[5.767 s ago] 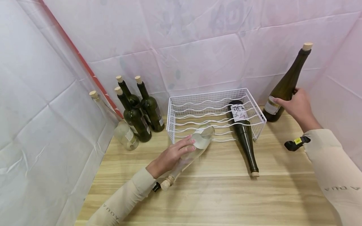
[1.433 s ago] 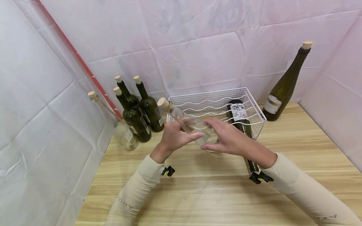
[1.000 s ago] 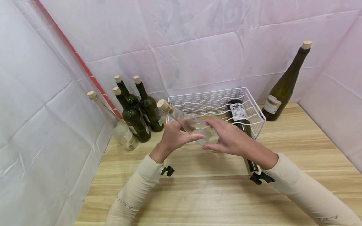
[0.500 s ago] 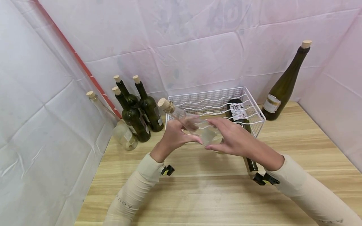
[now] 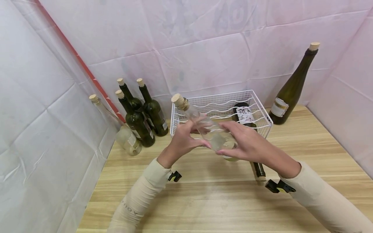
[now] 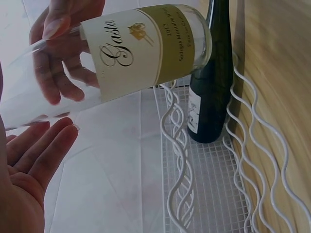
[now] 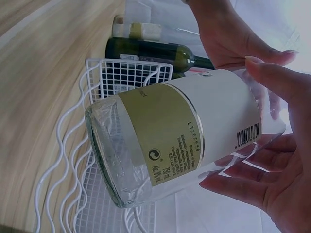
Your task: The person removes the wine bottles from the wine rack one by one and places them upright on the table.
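Note:
A clear, corked wine bottle (image 5: 216,137) is held up at a tilt above the table, cork towards the upper left. My left hand (image 5: 184,137) grips its upper body near the shoulder, with thumb in front and fingers behind. The right hand (image 5: 247,142) holds it lower down, near the base. A white and olive-gold label wraps this clear bottle (image 6: 138,46) in the left wrist view; the right wrist view shows a barcode on it. Behind stands a white wire rack (image 5: 264,113) with wavy bars. One dark bottle (image 5: 244,114) lies in the rack, its neck pointing forward.
Several dark green corked bottles (image 5: 155,115) stand left of the rack, next to another clear corked bottle (image 5: 128,139). A tall olive-green bottle (image 5: 291,89) stands to its right. White sheeting (image 5: 204,58) encloses the wooden table (image 5: 204,207) at the back and sides.
Earlier, my left hand had the clear bottle low by the rack while my right hand held the tall olive-green one, since released. Both hands now hold the clear bottle, lately shifted slightly right.

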Tool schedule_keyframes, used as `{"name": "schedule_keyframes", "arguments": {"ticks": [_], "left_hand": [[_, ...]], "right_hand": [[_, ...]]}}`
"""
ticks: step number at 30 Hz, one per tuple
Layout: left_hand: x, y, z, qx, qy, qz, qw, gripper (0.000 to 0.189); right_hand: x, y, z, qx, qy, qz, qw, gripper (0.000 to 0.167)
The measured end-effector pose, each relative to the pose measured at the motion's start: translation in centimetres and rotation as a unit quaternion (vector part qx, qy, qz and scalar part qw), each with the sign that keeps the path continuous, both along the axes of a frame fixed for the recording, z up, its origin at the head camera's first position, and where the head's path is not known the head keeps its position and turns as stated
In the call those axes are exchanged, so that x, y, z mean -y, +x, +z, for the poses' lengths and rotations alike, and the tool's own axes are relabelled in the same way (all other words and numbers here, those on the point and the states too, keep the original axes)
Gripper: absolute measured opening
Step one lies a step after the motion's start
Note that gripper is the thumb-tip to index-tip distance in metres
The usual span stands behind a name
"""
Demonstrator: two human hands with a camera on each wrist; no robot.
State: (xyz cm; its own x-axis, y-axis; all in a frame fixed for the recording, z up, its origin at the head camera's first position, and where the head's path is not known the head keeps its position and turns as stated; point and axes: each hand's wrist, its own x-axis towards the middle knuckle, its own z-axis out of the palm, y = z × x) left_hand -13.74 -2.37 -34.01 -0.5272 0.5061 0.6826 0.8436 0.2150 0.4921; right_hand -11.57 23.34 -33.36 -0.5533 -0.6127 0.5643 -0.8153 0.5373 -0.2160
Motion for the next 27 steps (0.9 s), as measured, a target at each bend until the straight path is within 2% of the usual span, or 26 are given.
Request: {"name": "schedule_keyframes", "arguments": {"ticks": [8,16,22,27], "left_hand": [[-0.7,0.0,-0.6,0.019,-0.005,-0.016,0.9997,0.075],[-1.5,-0.2,-1.2,-0.009,-0.020,-0.015,0.9996,0.071],[-1.9,-0.3,-1.7,-0.019,-0.046,0.001,0.9988,0.069],[-2.3,-0.4,-2.0,-0.061,-0.088,0.020,0.9941,0.069]], "right_hand": [[-1.1,0.6,0.5,0.013,0.001,-0.022,0.9997,0.083],[-2.6,1.0,1.2,0.023,-0.013,-0.045,0.9986,0.082],[-3.8,1.3,2.1,0.050,-0.038,-0.060,0.9962,0.082],[-5.0,1.5,2.4,0.063,-0.065,-0.072,0.9933,0.085]]}}
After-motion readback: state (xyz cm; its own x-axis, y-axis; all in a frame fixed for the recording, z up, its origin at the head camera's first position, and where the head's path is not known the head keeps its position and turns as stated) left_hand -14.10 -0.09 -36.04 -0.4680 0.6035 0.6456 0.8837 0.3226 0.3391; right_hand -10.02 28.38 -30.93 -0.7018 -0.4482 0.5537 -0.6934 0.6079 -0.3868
